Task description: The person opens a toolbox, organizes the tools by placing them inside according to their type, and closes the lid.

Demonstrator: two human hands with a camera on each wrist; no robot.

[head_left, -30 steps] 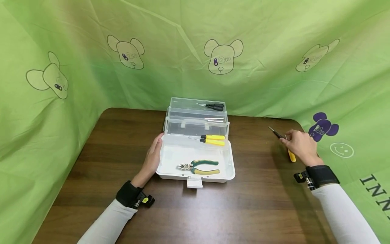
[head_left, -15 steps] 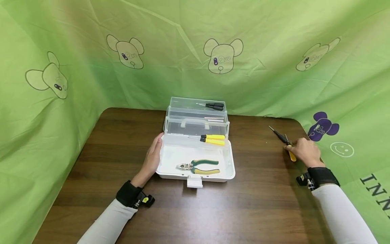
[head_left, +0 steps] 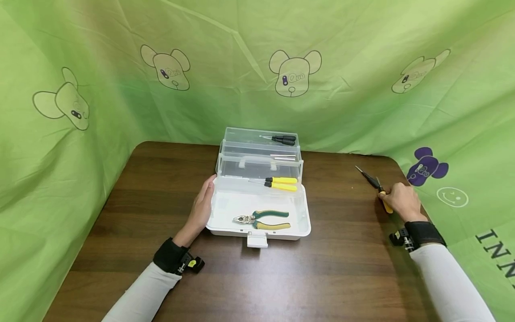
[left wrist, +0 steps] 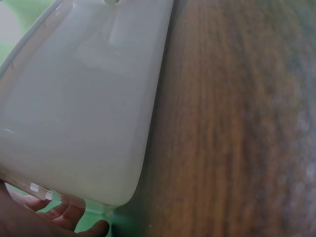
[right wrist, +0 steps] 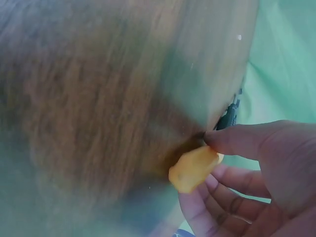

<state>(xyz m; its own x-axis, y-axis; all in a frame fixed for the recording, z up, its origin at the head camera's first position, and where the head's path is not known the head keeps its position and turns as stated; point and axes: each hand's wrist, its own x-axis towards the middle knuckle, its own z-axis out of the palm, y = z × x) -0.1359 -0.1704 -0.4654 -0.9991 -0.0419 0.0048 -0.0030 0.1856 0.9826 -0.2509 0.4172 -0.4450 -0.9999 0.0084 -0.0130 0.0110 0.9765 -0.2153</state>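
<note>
At the left side of an open white toolbox, my left hand rests with its fingers along the wall. The left wrist view has the box's side wall large and the fingers at its lower corner. On the table's right, my right hand pinches the yellow handle of a small screwdriver between thumb and fingers. Beside its shaft lies a black screwdriver, its tip toward the upper left. Pliers with green and yellow handles lie in the box.
Clear tiered trays rise at the toolbox's back. They hold two yellow screwdrivers, black screwdrivers and thin metal rods. A white latch juts from the front. Green cloth hangs behind and beside the wooden table.
My right hand has moved down from the black screwdriver to the yellow handle and now pinches it, shifting it slightly. The left hand and toolbox stay in place.
</note>
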